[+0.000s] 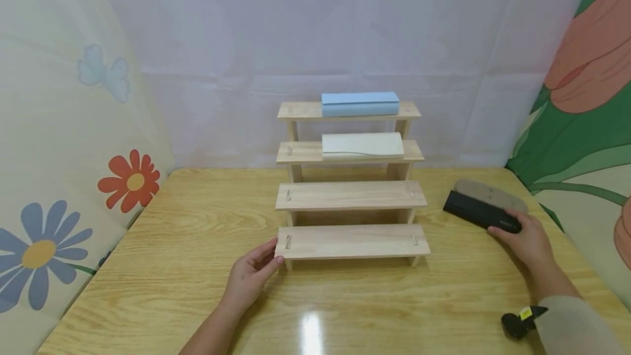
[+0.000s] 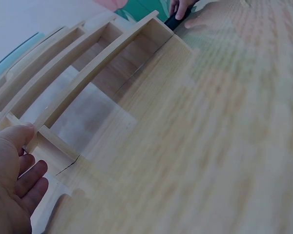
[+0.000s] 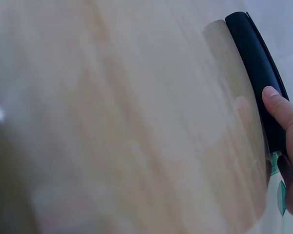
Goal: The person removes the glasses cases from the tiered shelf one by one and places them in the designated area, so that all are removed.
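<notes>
The right hand (image 1: 527, 237) grips one end of a long black case (image 1: 477, 212), the thumb lying along its near side; whether the case's underside touches the surface (image 1: 207, 207) I cannot tell. The case reaches out from that hand toward 10 o'clock, its long axis slanting from 10 to 4, while the tiers of the wooden rack (image 1: 352, 241) run level from 9 to 3. So the case stands at a slant to the shelves, well apart from the rack, whose lower tiers lie at 9 o'clock from it.

On the rack, a blue case (image 1: 360, 105) rests on the top tier and a white case (image 1: 362, 145) on the one beneath, both lengthwise along their boards.

The left hand (image 1: 251, 275) holds the lowest tier's 9 o'clock end at its front corner, thumb and fingers either side of the board's edge. The black case lies between 2 and 3 o'clock from this hand and far off, so the right is clearly the nearer.
</notes>
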Available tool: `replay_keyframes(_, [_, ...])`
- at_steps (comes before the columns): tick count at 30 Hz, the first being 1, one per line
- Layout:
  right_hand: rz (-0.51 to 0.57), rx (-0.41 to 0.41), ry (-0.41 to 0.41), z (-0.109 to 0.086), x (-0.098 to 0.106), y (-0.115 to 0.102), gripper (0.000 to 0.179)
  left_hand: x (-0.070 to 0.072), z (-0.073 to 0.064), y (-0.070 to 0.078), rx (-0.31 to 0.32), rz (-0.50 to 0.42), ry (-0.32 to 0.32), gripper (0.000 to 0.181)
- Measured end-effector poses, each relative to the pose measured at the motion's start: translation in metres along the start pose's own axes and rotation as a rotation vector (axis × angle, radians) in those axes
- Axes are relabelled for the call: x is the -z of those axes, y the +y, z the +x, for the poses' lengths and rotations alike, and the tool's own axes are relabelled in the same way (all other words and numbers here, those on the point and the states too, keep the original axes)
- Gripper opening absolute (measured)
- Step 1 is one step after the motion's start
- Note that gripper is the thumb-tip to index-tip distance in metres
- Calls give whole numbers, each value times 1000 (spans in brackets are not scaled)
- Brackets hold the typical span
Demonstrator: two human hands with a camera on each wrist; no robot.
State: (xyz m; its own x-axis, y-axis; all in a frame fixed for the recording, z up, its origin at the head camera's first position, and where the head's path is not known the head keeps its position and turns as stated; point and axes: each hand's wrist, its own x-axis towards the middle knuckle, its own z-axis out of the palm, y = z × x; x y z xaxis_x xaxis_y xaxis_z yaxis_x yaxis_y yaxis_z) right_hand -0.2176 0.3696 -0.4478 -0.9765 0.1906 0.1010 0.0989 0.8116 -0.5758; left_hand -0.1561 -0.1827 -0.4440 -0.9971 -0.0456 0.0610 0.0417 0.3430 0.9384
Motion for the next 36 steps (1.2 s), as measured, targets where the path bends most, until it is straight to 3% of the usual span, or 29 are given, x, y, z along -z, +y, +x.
replay_keyframes(21, [3,-37,-34,8,4,-7,86,1,0,1,5,3,-4,46])
replay_keyframes(30, [50,-18,-27,12,11,-29,88,1,0,0,1,-12,-2,45])
replay_keyframes(36, [92,-7,-63,14,16,-48,89,0,0,-1,-2,-11,-2,45])
